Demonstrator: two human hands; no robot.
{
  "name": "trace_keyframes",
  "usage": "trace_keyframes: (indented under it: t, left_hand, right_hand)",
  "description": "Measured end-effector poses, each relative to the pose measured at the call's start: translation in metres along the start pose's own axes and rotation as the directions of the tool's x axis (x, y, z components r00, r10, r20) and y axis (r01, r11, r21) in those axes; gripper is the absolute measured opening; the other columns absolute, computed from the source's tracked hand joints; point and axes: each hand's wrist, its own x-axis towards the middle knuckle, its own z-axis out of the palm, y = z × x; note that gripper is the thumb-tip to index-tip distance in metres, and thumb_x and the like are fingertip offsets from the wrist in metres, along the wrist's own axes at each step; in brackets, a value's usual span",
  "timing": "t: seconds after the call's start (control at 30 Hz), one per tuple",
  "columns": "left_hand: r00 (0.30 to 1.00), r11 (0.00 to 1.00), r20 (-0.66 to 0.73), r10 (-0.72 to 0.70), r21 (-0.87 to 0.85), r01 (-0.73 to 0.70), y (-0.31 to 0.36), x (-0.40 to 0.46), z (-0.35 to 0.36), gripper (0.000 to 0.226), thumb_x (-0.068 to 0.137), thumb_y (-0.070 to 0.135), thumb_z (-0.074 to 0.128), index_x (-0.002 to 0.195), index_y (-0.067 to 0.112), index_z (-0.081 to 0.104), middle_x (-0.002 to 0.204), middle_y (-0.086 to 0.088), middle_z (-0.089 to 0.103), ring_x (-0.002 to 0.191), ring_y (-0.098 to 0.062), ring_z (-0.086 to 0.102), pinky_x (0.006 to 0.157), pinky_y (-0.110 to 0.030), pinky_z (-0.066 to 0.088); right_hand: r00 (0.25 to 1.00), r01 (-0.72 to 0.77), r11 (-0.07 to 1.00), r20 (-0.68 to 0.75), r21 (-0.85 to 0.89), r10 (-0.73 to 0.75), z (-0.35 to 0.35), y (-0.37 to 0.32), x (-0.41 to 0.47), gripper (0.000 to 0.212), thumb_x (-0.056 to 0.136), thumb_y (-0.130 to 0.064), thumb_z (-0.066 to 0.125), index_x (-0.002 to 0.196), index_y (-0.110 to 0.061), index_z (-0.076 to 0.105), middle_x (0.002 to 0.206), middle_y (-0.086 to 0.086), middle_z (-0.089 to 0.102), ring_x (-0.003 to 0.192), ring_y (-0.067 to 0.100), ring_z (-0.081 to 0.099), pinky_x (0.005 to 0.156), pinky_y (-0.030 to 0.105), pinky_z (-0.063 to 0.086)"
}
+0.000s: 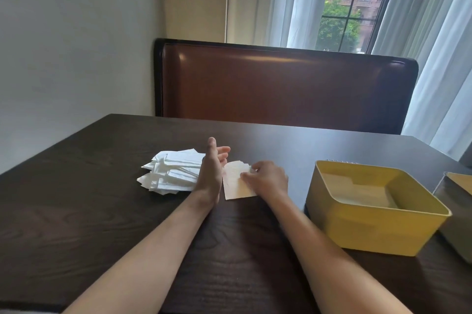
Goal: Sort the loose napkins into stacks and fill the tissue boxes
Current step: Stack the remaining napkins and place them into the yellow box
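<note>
A messy pile of loose white napkins [169, 173] lies on the dark wooden table [102, 211], left of centre. Beside it, to the right, sits a small neat stack of napkins [235, 186]. My left hand [212, 168] stands on edge between the pile and the stack, fingers straight, its palm facing the stack. My right hand [265, 178] rests on the stack's right side with curled fingers pinching its upper edge. An open yellow tissue box [378, 232] stands to the right, with only a light wooden floor showing inside.
A second box [457, 186], greyish with a yellow inside, is cut off at the right edge. A brown leather seat back [281, 86] rises behind the table's far edge. Behind it are a window and pale curtains.
</note>
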Motion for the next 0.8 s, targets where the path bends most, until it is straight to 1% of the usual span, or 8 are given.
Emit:
trace_keyframes:
  t: [0.1, 0.17, 0.23, 0.37, 0.5, 0.57, 0.63, 0.8]
  left_hand:
    - [1.0, 1.0, -0.005, -0.004, -0.021, 0.004, -0.001, 0.002, 0.0, 0.06, 0.107, 0.052, 0.021, 0.117, 0.01, 0.062, 0.128, -0.01, 0.056, 0.128, -0.022, 0.049, 0.106, -0.032, 0.036]
    - [1.0, 1.0, -0.026, -0.004, -0.028, 0.004, -0.003, 0.004, -0.001, 0.057, 0.107, 0.052, 0.023, 0.119, 0.011, 0.061, 0.133, -0.012, 0.056, 0.131, -0.023, 0.049, 0.107, -0.032, 0.036]
    - [0.999, 0.999, -0.044, -0.016, -0.035, 0.014, -0.005, 0.006, -0.001, 0.055, 0.107, 0.05, 0.026, 0.124, 0.01, 0.058, 0.14, -0.015, 0.053, 0.136, -0.025, 0.046, 0.11, -0.032, 0.035]
    - [0.996, 0.99, -0.038, -0.081, -0.116, 0.076, -0.001, 0.005, -0.001, 0.049, 0.107, 0.046, 0.034, 0.129, 0.006, 0.052, 0.139, -0.018, 0.052, 0.135, -0.027, 0.047, 0.115, -0.037, 0.036]
    - [0.999, 0.999, -0.027, -0.037, -0.037, 0.036, -0.005, 0.004, -0.004, 0.036, 0.096, 0.038, 0.06, 0.115, 0.009, 0.06, 0.106, -0.009, 0.07, 0.1, -0.022, 0.068, 0.094, -0.042, 0.054]
    - [0.997, 0.996, -0.077, 0.012, 0.092, -0.005, -0.011, 0.006, -0.007, 0.032, 0.087, 0.031, 0.071, 0.112, 0.014, 0.061, 0.109, -0.009, 0.069, 0.099, -0.023, 0.068, 0.09, -0.044, 0.058]
    - [0.991, 0.987, -0.122, 0.055, 0.155, -0.036, -0.014, 0.006, -0.008, 0.031, 0.087, 0.014, 0.075, 0.114, 0.016, 0.059, 0.109, -0.012, 0.068, 0.096, -0.023, 0.068, 0.076, -0.034, 0.056]
    - [0.979, 0.992, -0.183, 0.094, 0.106, -0.075, -0.012, 0.007, -0.011, 0.036, 0.086, 0.006, 0.076, 0.118, 0.012, 0.061, 0.096, -0.009, 0.068, 0.082, -0.023, 0.068, 0.062, -0.027, 0.051]
  right_hand:
    - [0.999, 0.039, 0.997, 0.014, 0.071, -0.04, -0.001, 0.003, 0.001, 0.035, 0.088, -0.035, 0.067, 0.121, -0.024, 0.068, 0.122, -0.004, 0.068, 0.113, 0.02, 0.061, 0.1, 0.033, 0.043]
    - [0.997, 0.075, 0.963, -0.04, 0.258, -0.067, -0.002, 0.005, 0.003, 0.032, 0.089, -0.028, 0.069, 0.119, -0.019, 0.068, 0.116, 0.001, 0.069, 0.101, 0.017, 0.063, 0.083, 0.026, 0.048]
    - [0.995, 0.091, 0.871, -0.085, 0.483, -0.057, -0.005, 0.005, 0.003, 0.032, 0.09, -0.022, 0.07, 0.12, -0.014, 0.066, 0.113, 0.005, 0.068, 0.094, 0.015, 0.062, 0.069, 0.019, 0.047]
    - [0.997, 0.073, 0.694, -0.076, 0.716, -0.027, -0.006, 0.003, 0.0, 0.036, 0.092, -0.023, 0.069, 0.126, -0.016, 0.061, 0.113, 0.0, 0.063, 0.092, 0.012, 0.061, 0.066, 0.014, 0.05]
    - [0.998, 0.049, 0.622, -0.059, 0.781, -0.004, -0.007, 0.005, 0.0, 0.036, 0.092, -0.022, 0.07, 0.127, -0.02, 0.062, 0.103, -0.01, 0.063, 0.092, 0.012, 0.062, 0.062, 0.012, 0.051]
    - [0.999, 0.013, 0.579, -0.036, 0.815, 0.028, -0.007, 0.006, 0.0, 0.038, 0.09, -0.021, 0.071, 0.127, -0.02, 0.062, 0.108, -0.005, 0.064, 0.094, 0.014, 0.062, 0.066, 0.014, 0.053]
    - [0.997, -0.004, 0.537, -0.038, 0.844, 0.067, -0.008, 0.006, 0.0, 0.036, 0.089, -0.02, 0.073, 0.124, -0.018, 0.065, 0.109, -0.003, 0.065, 0.094, 0.015, 0.063, 0.064, 0.014, 0.054]
    - [0.981, 0.024, 0.5, -0.117, 0.866, 0.156, -0.013, 0.007, -0.004, 0.023, 0.089, -0.016, 0.072, 0.112, -0.014, 0.07, 0.097, -0.007, 0.065, 0.085, 0.012, 0.063, 0.051, 0.009, 0.049]
